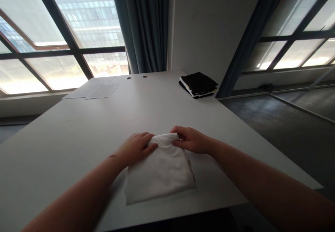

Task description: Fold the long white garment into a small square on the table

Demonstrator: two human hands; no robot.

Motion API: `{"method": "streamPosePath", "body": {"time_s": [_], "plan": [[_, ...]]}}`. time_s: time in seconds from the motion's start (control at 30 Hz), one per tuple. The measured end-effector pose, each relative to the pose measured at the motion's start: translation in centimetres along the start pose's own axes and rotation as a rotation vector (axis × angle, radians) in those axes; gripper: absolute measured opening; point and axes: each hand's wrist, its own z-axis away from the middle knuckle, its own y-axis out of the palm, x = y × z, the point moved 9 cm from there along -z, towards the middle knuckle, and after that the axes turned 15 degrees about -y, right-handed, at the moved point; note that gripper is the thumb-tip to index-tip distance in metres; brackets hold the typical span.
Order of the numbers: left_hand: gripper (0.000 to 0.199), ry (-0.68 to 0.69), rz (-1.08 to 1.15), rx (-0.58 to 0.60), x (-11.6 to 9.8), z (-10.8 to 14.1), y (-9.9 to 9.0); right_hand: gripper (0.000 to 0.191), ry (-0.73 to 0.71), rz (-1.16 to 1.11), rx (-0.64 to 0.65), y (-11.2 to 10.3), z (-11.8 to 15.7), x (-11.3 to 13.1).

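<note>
A folded white cloth (162, 172) lies on the white table (131, 110) near its front edge. It may be a garment, but its kind does not show. My left hand (138, 148) grips the cloth's far left corner, thumb on top and the fingers over the far edge. At the far right corner, my right hand (190, 140) pinches the cloth between thumb and fingers. Several layers show along the cloth's right side, and shallow wrinkles run across its top.
A stack of black folders or notebooks (200, 84) sits at the table's far right. Sheets of paper (102, 89) lie at the far left, near two round cable holes. A dark curtain (146, 26) and windows stand behind the table.
</note>
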Motion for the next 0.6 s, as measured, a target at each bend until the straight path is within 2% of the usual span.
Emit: {"method": "streamPosePath", "body": {"time_s": [0.1,0.3,0.37,0.6], "plan": [[0.053,-0.036,0.036,0.111,0.0,0.4,0.1,0.032,0.031,-0.045,-0.035,0.1,0.0,-0.5],[0.050,-0.107,0.019,0.072,0.0,0.7,0.3,0.035,0.135,0.000,-0.068,0.1,0.1,-1.8],[0.048,-0.114,0.024,0.075,0.0,0.7,0.4,0.039,0.167,-0.049,-0.068,0.3,0.2,-2.1],[0.043,-0.149,0.197,0.065,-0.6,0.7,0.0,0.043,0.064,-0.233,-0.090,1.2,0.1,-0.7]]}}
